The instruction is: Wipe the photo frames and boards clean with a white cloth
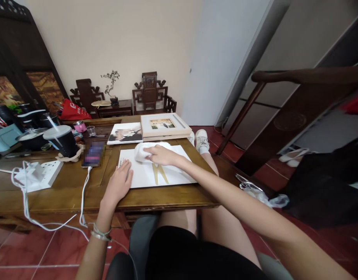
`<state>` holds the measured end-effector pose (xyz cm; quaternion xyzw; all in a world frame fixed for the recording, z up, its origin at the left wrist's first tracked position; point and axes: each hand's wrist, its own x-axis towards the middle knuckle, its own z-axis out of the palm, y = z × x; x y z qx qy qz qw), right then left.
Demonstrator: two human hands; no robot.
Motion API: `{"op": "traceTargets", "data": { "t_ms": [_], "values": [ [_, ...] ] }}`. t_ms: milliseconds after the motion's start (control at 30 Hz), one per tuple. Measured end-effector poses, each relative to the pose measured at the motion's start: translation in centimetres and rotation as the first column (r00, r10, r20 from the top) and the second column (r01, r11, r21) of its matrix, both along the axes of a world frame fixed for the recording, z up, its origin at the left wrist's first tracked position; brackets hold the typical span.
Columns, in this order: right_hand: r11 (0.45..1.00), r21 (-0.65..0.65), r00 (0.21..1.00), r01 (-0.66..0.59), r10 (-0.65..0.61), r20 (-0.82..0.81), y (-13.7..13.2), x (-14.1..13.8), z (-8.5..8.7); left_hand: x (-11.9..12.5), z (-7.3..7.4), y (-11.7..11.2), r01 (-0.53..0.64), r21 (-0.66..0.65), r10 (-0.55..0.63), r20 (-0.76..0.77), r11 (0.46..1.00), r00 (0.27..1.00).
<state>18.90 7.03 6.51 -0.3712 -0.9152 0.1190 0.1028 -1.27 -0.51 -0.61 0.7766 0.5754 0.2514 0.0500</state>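
A flat white panel [142, 177] with gold-coloured marks lies on the wooden table right in front of me. My left hand [120, 181] rests flat at the panel's left edge, its fingers stretched out and nothing in them. A bunched white cloth [141, 153] is pressed on the upper part of the panel, and my right hand [161, 154] grips it from above. Part of the panel's design is hidden by the cloth and my right arm. Beyond the panel lie a picture print [126, 134] and, to its right, stacked light frames [167, 130].
Left on the wooden table [70, 198] are a phone [93, 154] with a charging cable, a white power strip [52, 173], a dark lidded cup [63, 142] with a straw, a small clear cup [91, 131] and a red bag [74, 111]. A wooden chair [272, 120] stands right.
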Motion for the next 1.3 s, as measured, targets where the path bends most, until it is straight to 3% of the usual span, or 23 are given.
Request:
{"op": "traceTargets", "data": {
  "t_ms": [200,333,467,633,800,933,1100,1200,1300],
  "values": [
    [0.998,0.028,0.998,-0.051,0.052,-0.042,2.1,-5.8,-0.3,-0.1,0.1,0.2,0.006,0.014,-0.006,-0.017,1.000,1.000],
    [0.999,0.026,0.995,-0.037,0.040,-0.086,2.8,-6.8,-0.3,-0.2,0.0,0.3,0.014,0.012,-0.014,0.000,1.000,1.000],
    [0.999,-0.011,0.993,0.048,-0.049,-0.103,3.8,-3.5,-0.3,-0.2,-0.1,0.2,0.009,0.007,-0.009,0.013,1.000,1.000],
    [0.975,-0.063,0.969,0.212,-0.218,-0.114,4.5,3.8,-0.9,-0.2,-0.1,0.1,0.008,0.003,-0.008,0.008,1.000,1.000],
    [0.952,-0.064,0.944,0.300,-0.305,-0.124,2.3,9.2,-2.1,-0.2,-0.3,0.1,-0.001,0.017,0.001,0.007,1.000,1.000],
    [0.942,-0.116,0.946,0.314,-0.320,-0.043,-2.3,11.4,-1.4,-0.1,-0.2,0.0,-0.005,0.012,0.005,0.001,1.000,1.000],
    [0.934,-0.308,0.983,0.180,-0.183,0.019,-7.4,13.2,0.8,0.1,-0.1,0.0,-0.011,0.012,0.011,0.000,1.000,1.000],
    [0.924,-0.323,0.977,0.203,-0.213,0.006,-7.2,13.4,1.1,0.1,-0.1,0.0,-0.015,0.006,0.015,-0.013,1.000,1.000],
    [0.945,-0.262,0.977,0.195,-0.212,-0.039,-4.6,12.6,0.5,0.1,0.0,0.0,-0.018,0.002,0.018,-0.019,1.000,1.000]
  ]
}}
